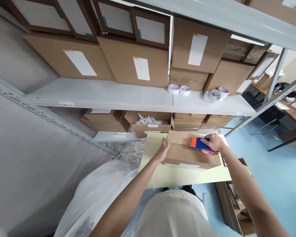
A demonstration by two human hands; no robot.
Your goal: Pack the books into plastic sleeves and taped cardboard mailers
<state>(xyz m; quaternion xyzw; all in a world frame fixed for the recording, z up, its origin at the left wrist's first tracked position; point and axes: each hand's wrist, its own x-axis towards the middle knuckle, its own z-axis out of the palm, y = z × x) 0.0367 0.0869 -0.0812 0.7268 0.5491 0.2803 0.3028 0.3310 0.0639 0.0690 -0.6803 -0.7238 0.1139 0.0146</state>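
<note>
A closed cardboard box (180,153) lies on the pale yellow tabletop (153,179) in front of me. My left hand (162,150) grips its left end, with the thumb near the top edge. My right hand (214,142) is closed around a blue and orange tape dispenser (199,144), which rests on the box top near the right end. A tape roll (210,152) shows on the dispenser's near side. A centre seam runs across the top of the box.
Behind the table, a grey shelf (108,93) holds several cardboard boxes (138,67) and tape rolls (185,90). An opened carton (151,126) sits on the lower shelf. White plastic sheeting (96,194) bulges at left; another open carton (230,204) stands on the floor at right.
</note>
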